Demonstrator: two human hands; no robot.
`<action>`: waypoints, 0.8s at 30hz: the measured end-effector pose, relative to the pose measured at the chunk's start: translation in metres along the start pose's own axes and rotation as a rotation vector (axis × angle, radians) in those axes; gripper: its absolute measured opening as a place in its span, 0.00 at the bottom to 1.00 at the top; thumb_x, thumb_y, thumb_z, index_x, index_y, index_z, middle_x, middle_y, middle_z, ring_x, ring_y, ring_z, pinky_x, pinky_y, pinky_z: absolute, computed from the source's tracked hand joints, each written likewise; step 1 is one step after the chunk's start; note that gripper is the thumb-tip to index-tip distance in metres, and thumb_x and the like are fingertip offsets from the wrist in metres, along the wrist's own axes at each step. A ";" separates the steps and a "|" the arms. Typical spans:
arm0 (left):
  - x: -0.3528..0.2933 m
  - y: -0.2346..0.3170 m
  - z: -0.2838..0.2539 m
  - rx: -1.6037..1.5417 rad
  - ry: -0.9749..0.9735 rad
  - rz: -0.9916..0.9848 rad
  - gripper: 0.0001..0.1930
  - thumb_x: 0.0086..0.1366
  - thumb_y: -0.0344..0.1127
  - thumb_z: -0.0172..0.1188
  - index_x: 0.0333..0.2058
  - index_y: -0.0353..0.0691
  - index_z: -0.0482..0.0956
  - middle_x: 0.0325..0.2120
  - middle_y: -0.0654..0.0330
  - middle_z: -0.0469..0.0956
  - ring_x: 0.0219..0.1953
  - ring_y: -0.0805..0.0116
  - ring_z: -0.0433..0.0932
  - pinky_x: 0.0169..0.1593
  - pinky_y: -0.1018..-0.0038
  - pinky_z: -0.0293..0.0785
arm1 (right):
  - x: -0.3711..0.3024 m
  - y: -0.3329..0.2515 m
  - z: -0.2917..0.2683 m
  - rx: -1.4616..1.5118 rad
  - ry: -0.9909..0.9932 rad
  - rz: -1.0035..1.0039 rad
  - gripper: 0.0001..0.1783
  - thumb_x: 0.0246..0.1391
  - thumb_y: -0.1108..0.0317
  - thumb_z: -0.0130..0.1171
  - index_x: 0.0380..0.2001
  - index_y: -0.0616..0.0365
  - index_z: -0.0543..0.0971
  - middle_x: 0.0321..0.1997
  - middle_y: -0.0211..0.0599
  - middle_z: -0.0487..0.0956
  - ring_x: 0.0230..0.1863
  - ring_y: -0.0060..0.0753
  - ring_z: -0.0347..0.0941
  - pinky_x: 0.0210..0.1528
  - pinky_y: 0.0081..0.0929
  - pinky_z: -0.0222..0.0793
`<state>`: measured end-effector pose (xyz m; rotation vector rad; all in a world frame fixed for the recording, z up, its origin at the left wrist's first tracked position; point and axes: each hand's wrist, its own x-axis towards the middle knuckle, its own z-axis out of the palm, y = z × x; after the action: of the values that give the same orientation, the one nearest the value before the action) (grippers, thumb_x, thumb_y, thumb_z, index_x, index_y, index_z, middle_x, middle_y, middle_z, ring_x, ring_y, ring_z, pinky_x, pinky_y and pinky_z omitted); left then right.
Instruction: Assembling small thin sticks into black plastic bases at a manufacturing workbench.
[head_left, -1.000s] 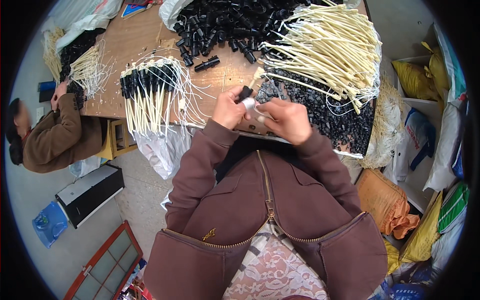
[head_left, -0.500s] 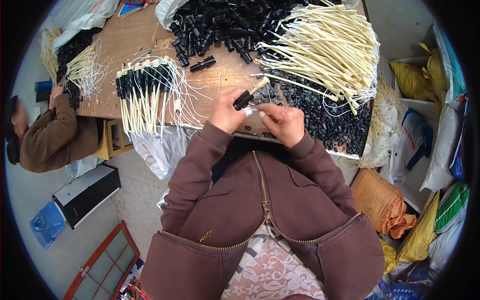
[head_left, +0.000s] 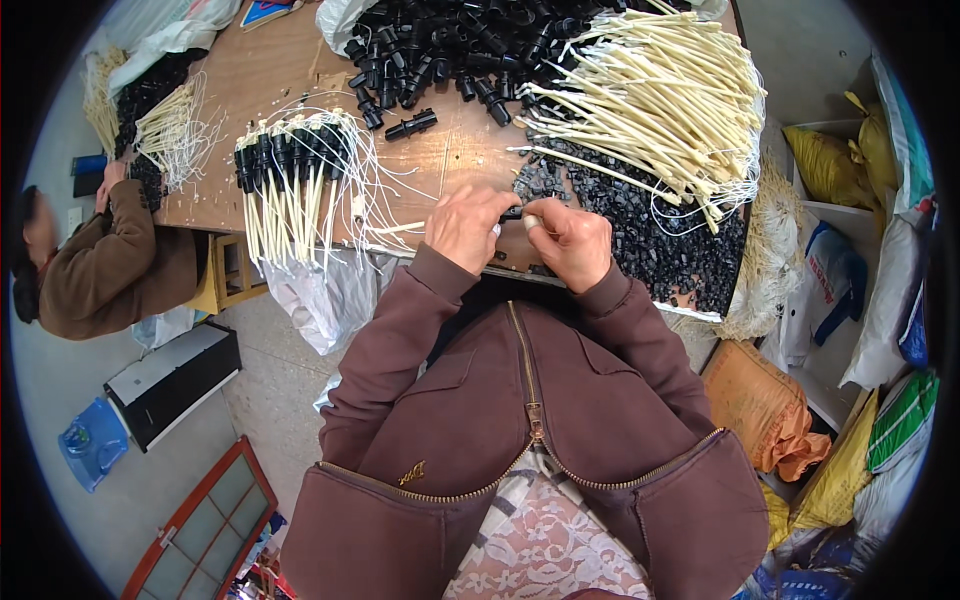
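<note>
We hold our left hand [head_left: 468,228] and right hand [head_left: 572,240] curled close together at the near edge of the surface [head_left: 270,80], pinching a small black piece [head_left: 512,213] between them, while the loose black pieces [head_left: 660,240] lie just right of the right hand, the nearer one.

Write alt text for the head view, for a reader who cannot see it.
A person's left hand and right hand meet at the edge of a wooden table, pinching a small black part. Around them lie cream tubes and black fittings.
</note>
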<state>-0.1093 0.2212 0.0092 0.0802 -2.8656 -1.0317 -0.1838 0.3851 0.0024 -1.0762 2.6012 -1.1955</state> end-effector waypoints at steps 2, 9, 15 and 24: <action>0.001 0.003 -0.001 -0.008 -0.023 -0.002 0.23 0.48 0.19 0.55 0.45 0.43 0.77 0.36 0.55 0.78 0.42 0.51 0.75 0.45 0.62 0.72 | 0.002 -0.002 -0.002 0.115 -0.017 0.110 0.07 0.49 0.68 0.60 0.33 0.53 0.80 0.20 0.41 0.78 0.21 0.45 0.76 0.23 0.37 0.70; 0.002 -0.003 0.000 -0.388 -0.008 -0.071 0.21 0.48 0.19 0.55 0.44 0.41 0.76 0.32 0.56 0.78 0.38 0.59 0.78 0.44 0.68 0.73 | -0.002 0.004 0.000 0.098 -0.189 -0.069 0.10 0.50 0.74 0.58 0.38 0.58 0.77 0.24 0.43 0.78 0.24 0.46 0.77 0.27 0.34 0.71; -0.004 -0.008 -0.001 -0.490 0.121 -0.032 0.12 0.44 0.19 0.57 0.31 0.38 0.77 0.30 0.59 0.77 0.39 0.57 0.76 0.46 0.65 0.71 | -0.004 -0.003 -0.002 0.138 -0.126 -0.061 0.10 0.52 0.74 0.57 0.39 0.57 0.78 0.27 0.44 0.79 0.26 0.46 0.77 0.27 0.34 0.70; -0.023 -0.065 -0.008 0.137 0.248 -0.264 0.13 0.49 0.25 0.61 0.37 0.40 0.81 0.32 0.56 0.80 0.35 0.59 0.80 0.39 0.68 0.76 | -0.019 0.003 -0.023 0.266 -0.160 0.095 0.06 0.51 0.68 0.59 0.31 0.57 0.82 0.17 0.41 0.75 0.17 0.38 0.74 0.21 0.32 0.67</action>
<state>-0.0844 0.1679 -0.0277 0.5680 -2.7406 -0.7931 -0.1786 0.4131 0.0125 -0.9421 2.2692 -1.3264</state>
